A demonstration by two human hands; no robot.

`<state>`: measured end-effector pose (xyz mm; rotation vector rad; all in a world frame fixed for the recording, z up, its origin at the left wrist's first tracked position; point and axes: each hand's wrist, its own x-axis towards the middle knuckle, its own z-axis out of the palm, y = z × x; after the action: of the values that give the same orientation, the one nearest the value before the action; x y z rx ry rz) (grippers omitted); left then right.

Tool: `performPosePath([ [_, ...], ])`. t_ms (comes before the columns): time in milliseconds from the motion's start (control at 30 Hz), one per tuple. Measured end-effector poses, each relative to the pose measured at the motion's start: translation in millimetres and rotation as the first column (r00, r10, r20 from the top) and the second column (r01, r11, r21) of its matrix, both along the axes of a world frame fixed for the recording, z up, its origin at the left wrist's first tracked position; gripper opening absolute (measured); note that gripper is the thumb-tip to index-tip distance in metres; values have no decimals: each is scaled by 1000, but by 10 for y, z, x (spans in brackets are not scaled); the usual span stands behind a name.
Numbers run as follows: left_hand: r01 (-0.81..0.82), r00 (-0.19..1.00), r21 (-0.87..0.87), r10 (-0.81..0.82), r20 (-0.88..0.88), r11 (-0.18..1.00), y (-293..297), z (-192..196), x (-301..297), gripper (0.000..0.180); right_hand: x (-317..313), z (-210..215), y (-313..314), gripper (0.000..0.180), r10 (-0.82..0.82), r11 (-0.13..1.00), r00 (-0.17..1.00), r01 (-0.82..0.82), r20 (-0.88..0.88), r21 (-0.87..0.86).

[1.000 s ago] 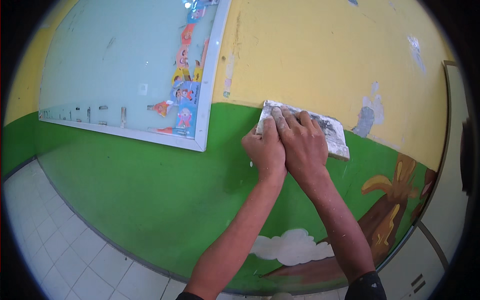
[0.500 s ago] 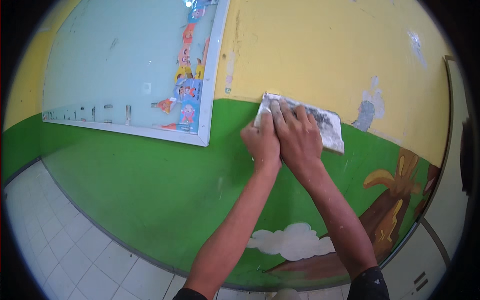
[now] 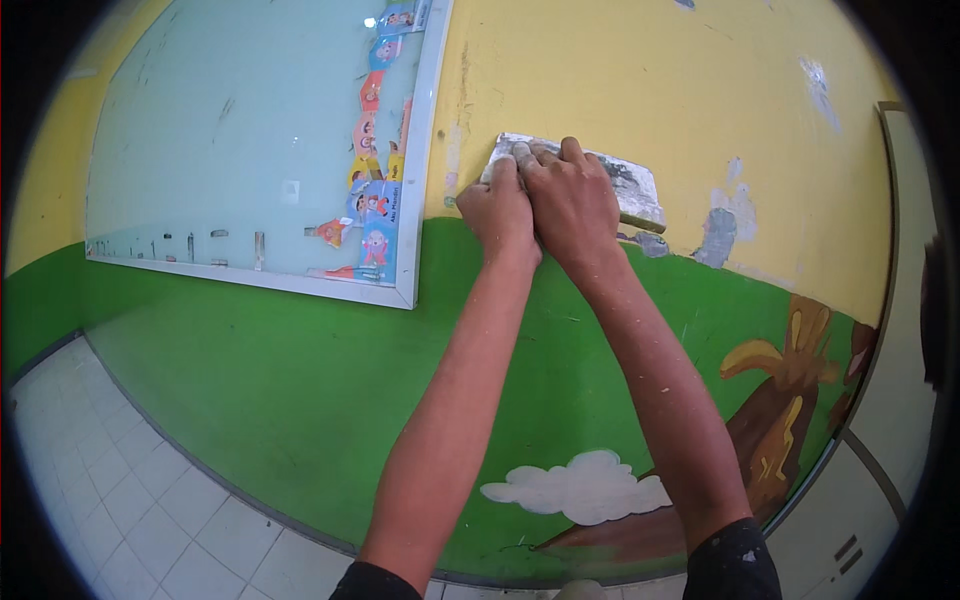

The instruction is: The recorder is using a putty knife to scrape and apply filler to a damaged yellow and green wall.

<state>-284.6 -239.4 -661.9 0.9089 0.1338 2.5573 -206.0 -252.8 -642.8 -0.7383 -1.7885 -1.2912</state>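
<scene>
A flat, rectangular plastering trowel (image 3: 637,192), smeared white and dark grey, lies against the yellow lower part of the wall, just above the green. Both hands grip it from below, side by side and touching. My left hand (image 3: 497,212) is closed at its left end, thumb up. My right hand (image 3: 580,205) covers its middle, with fingers bent over the plate. The handle is hidden behind the hands. Below the trowel's right corner shows a small chipped grey spot (image 3: 652,243).
A white-framed board (image 3: 250,130) with colourful paper cutouts hangs at the left. Peeled paint (image 3: 716,238) marks the wall to the right. Lower down are a painted white cloud (image 3: 580,488) and a brown volcano (image 3: 765,430). A pale door (image 3: 905,300) stands far right, and floor tiles (image 3: 150,500) lie lower left.
Both hands have slid the trowel up and a little left, from the green border onto the yellow paint. The chipped spot under its right corner has come into view.
</scene>
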Motion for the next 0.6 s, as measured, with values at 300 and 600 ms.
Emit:
performPosePath([
  [300,-537,717,-341,205,-666,771,-435,-1303,-267,53,826,-1156,-279,44,145,962,987,-124,71,-242],
  [600,-872,-434,486,562,-704,-64,179,-883,-69,76,2140,-2624,-743,43,252,351,820,-573,-514,-741],
])
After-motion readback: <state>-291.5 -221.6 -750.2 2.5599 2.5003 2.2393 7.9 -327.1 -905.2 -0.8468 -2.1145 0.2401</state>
